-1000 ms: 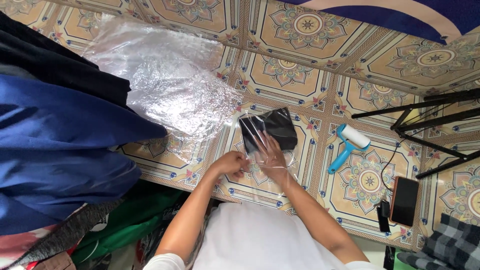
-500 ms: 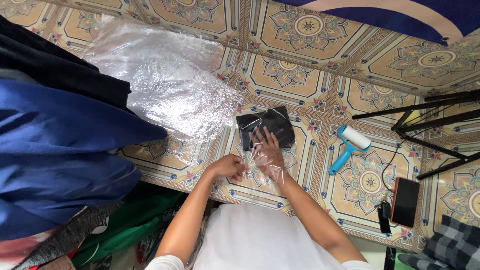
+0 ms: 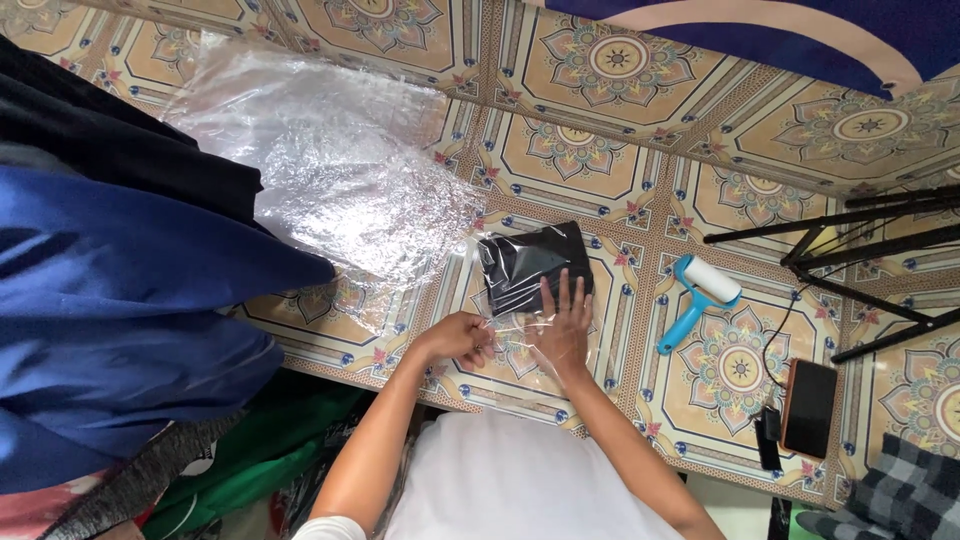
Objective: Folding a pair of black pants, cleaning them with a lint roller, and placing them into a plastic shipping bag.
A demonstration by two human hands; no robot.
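On the patterned tiled table (image 3: 600,130), the folded black garment (image 3: 532,265) lies inside the clear plastic bag (image 3: 520,345). We keep the right hand (image 3: 563,325) flat, fingers apart; the left hand (image 3: 458,335) pinches the bag's edge.

A clear bag (image 3: 525,300) holding a black fold lay mid-table; a crumpled clear heap (image 3: 320,160) upper left; a dark phone (image 3: 808,407) at right.
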